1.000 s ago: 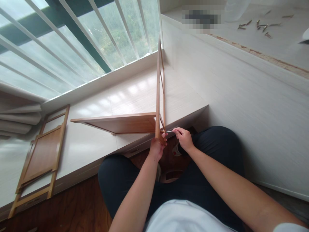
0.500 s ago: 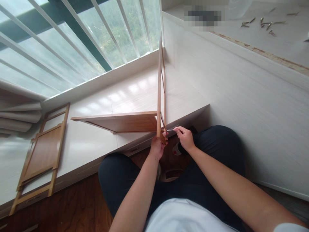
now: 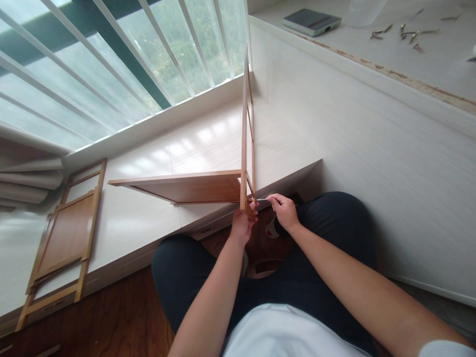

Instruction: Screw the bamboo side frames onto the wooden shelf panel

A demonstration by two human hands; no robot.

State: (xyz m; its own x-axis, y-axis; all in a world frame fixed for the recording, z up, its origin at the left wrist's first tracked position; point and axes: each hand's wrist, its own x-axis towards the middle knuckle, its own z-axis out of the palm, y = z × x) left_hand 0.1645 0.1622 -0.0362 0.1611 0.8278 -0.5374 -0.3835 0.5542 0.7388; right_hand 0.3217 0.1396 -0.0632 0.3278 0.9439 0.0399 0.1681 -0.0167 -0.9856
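Note:
A narrow wooden frame (image 3: 244,144) stands on edge on the pale ledge, joined near its close end to a wooden panel (image 3: 201,191) that reaches left. Wrapped round the frame's near end is my left hand (image 3: 243,225), its fingertips showing on the right side. My right hand (image 3: 284,208) pinches a thin metal rod-like tool (image 3: 262,199), which looks like a hex key. The tool's far end meets the frame beside my left fingertips; its tip is hidden there.
Another wooden frame with a panel (image 3: 69,233) lies on the ledge (image 3: 134,208) at left. Several screws (image 3: 412,34), a dark flat device (image 3: 312,22) and a translucent container (image 3: 366,11) sit on the upper right surface. A barred window (image 3: 167,54) rises behind; a curtain (image 3: 29,166) hangs left.
Hardly anything differs: the view has shifted very slightly. Both hands keep their places on the frame and the tool. The dark device, blurred out before, now shows plainly.

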